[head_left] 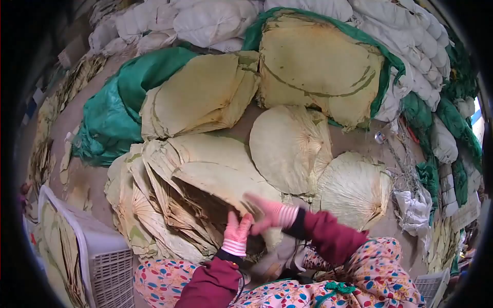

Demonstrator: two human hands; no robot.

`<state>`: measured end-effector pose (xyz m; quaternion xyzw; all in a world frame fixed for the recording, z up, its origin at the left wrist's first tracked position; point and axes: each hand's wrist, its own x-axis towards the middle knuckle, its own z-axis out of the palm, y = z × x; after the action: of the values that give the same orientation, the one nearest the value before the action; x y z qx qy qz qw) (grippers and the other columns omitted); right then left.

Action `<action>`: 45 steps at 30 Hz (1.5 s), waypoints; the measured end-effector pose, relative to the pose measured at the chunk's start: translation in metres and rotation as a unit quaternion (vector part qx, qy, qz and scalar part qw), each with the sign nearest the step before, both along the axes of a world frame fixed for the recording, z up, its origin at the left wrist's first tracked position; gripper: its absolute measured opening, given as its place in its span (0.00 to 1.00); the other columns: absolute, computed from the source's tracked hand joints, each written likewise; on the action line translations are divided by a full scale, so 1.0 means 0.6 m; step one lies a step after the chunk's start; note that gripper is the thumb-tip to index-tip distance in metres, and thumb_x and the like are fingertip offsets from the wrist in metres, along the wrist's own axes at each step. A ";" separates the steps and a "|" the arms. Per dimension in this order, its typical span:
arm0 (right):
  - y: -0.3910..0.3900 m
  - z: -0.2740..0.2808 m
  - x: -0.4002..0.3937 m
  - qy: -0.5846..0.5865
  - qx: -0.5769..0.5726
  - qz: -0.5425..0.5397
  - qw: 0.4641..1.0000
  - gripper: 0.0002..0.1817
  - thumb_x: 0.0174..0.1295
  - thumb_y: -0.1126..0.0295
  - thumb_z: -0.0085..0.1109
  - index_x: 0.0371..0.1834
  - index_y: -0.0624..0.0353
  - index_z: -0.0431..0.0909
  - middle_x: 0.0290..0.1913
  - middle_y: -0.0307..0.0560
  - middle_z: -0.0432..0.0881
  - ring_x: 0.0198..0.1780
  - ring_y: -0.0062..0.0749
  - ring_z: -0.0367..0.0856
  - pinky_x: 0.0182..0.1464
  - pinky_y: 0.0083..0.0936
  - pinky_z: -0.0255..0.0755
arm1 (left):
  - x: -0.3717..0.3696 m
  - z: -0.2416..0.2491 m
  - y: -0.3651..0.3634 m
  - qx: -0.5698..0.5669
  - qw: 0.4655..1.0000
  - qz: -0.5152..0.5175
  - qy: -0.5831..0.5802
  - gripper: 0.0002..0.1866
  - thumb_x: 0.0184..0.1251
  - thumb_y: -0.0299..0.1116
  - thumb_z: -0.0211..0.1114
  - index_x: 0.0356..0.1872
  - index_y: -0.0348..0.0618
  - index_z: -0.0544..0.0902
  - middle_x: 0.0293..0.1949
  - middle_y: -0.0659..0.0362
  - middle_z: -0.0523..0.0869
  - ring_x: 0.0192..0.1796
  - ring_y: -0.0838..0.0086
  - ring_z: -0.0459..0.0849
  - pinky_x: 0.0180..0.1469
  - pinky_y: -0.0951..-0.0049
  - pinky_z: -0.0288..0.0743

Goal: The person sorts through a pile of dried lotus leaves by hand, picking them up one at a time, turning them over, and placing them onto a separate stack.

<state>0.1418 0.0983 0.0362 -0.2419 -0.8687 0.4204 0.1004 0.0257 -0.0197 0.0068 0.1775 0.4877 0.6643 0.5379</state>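
Head view, looking down: the left hand in a pink glove with a striped cuff is raised with its fingers up, pressed against the lower edge of a big dried leaf, though whether it pinches the leaf or only touches it cannot be told. Just beside it the right hand, in the same kind of glove, lies across the same leaf with its fingers stretched out flat, released rather than clenched. Both arms wear dark red sleeves over a flowered apron. That leaf tops a fanned pile of leaves straight in front of the person. Two round leaf stacks sit to the right of the pile. Farther back, more leaves rest on green sacks, with white sacks heaped behind them. A white plastic crate stands at the lower left, with leaves inside
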 end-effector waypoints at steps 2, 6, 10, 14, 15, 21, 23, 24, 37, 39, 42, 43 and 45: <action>-0.045 0.005 -0.008 -0.008 -0.202 -0.109 0.973 0.33 0.46 0.60 0.61 0.56 0.59 0.61 0.49 0.55 0.71 0.50 0.43 0.70 0.51 0.28 0.65 | 0.002 0.008 -0.005 0.032 0.995 -0.021 -0.093 0.32 0.61 0.42 0.56 0.64 0.48 0.54 0.52 0.60 0.68 0.48 0.73 0.71 0.49 0.76 0.67; 0.057 -0.096 0.112 -0.042 -0.190 -0.503 0.842 0.16 0.48 0.62 0.50 0.31 0.65 0.74 0.19 0.50 0.71 0.21 0.33 0.70 0.26 0.30 0.66 | -0.002 0.001 -0.014 0.023 0.996 -0.019 -0.085 0.33 0.58 0.40 0.59 0.62 0.46 0.54 0.51 0.52 0.66 0.48 0.63 0.72 0.45 0.61 0.73; 0.099 -0.049 0.281 0.083 -0.085 -0.693 0.711 0.15 0.45 0.61 0.53 0.24 0.65 0.74 0.20 0.44 0.73 0.23 0.33 0.68 0.27 0.32 0.64 | -0.013 -0.010 -0.013 -0.046 0.996 0.032 -0.066 0.26 0.61 0.37 0.55 0.58 0.38 0.59 0.45 0.53 0.71 0.41 0.69 0.74 0.40 0.70 0.74; 0.151 -0.159 0.564 -0.404 0.174 -0.593 0.674 0.19 0.45 0.60 0.51 0.35 0.64 0.69 0.31 0.54 0.75 0.35 0.45 0.72 0.40 0.36 0.65 | -0.008 -0.014 -0.009 -0.038 0.996 0.050 -0.064 0.25 0.59 0.34 0.57 0.56 0.37 0.63 0.43 0.54 0.72 0.39 0.71 0.74 0.38 0.72 0.74; 0.137 -0.143 0.588 -0.395 0.150 -0.690 0.588 0.23 0.44 0.59 0.53 0.41 0.62 0.65 0.36 0.53 0.72 0.40 0.44 0.70 0.43 0.35 0.64 | -0.007 -0.019 -0.011 -0.024 0.996 0.055 -0.062 0.24 0.59 0.33 0.58 0.55 0.36 0.63 0.43 0.55 0.72 0.39 0.71 0.74 0.37 0.72 0.74; 0.134 -0.114 0.502 -0.316 0.308 -0.723 0.532 0.47 0.41 0.54 0.62 0.64 0.57 0.49 0.61 0.53 0.58 0.62 0.41 0.56 0.60 0.31 0.55 | -0.006 -0.010 -0.011 -0.025 0.991 0.120 -0.050 0.27 0.58 0.28 0.57 0.58 0.37 0.60 0.49 0.56 0.70 0.41 0.74 0.73 0.41 0.74 0.72; 0.136 -0.122 0.372 -0.181 0.321 -0.574 0.731 0.49 0.39 0.52 0.64 0.61 0.66 0.50 0.62 0.55 0.57 0.63 0.42 0.54 0.62 0.30 0.52 | -0.009 -0.028 -0.008 -0.045 0.986 0.158 -0.023 0.27 0.58 0.28 0.57 0.59 0.38 0.59 0.49 0.55 0.70 0.43 0.74 0.73 0.42 0.76 0.71; 0.097 -0.065 0.242 -0.141 0.188 -0.508 0.829 0.49 0.38 0.51 0.65 0.61 0.65 0.52 0.60 0.57 0.59 0.61 0.44 0.58 0.61 0.31 0.54 | -0.009 -0.026 -0.007 -0.042 0.983 0.178 -0.003 0.27 0.59 0.27 0.56 0.59 0.39 0.59 0.48 0.56 0.71 0.43 0.75 0.73 0.43 0.77 0.70; -0.009 -0.150 -0.186 -0.291 0.062 -0.095 0.950 0.27 0.46 0.68 0.52 0.53 0.52 0.61 0.41 0.57 0.74 0.41 0.51 0.75 0.42 0.39 0.69 | -0.046 -0.011 -0.013 -0.026 0.972 0.234 0.016 0.27 0.60 0.27 0.54 0.59 0.34 0.56 0.47 0.55 0.70 0.40 0.76 0.72 0.43 0.78 0.70; -0.001 -0.166 -0.158 -0.240 0.072 -0.085 0.964 0.23 0.47 0.69 0.50 0.51 0.52 0.64 0.36 0.55 0.77 0.38 0.50 0.76 0.40 0.37 0.69 | -0.053 -0.020 -0.013 -0.005 0.965 0.262 0.008 0.28 0.59 0.28 0.56 0.59 0.36 0.57 0.47 0.55 0.70 0.42 0.75 0.71 0.45 0.76 0.69; -0.040 -0.088 -0.111 -0.209 0.058 -0.068 0.974 0.20 0.49 0.69 0.48 0.49 0.52 0.67 0.32 0.54 0.78 0.37 0.48 0.76 0.37 0.35 0.71 | -0.070 -0.012 -0.015 -0.008 0.958 0.280 0.052 0.30 0.58 0.36 0.60 0.58 0.33 0.59 0.50 0.54 0.69 0.47 0.75 0.70 0.47 0.79 0.66; -0.058 -0.073 -0.091 -0.191 0.052 -0.061 0.978 0.20 0.50 0.70 0.48 0.50 0.52 0.67 0.31 0.54 0.78 0.37 0.48 0.76 0.37 0.36 0.71 | -0.084 -0.005 -0.014 -0.055 0.959 0.274 0.044 0.34 0.56 0.42 0.62 0.58 0.32 0.58 0.49 0.55 0.70 0.46 0.76 0.70 0.48 0.80 0.65; -0.110 -0.057 -0.043 -0.167 0.052 -0.047 0.983 0.17 0.51 0.69 0.47 0.47 0.53 0.68 0.34 0.54 0.77 0.35 0.49 0.76 0.34 0.37 0.71 | -0.087 0.034 -0.011 -0.068 0.949 0.306 0.027 0.38 0.53 0.47 0.63 0.58 0.33 0.58 0.41 0.57 0.74 0.39 0.77 0.72 0.43 0.83 0.67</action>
<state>0.1161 0.0320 0.0021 -0.3438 -0.8814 0.3235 -0.0143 -0.0264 -0.0263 0.0274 0.0007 0.5774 0.7570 0.3061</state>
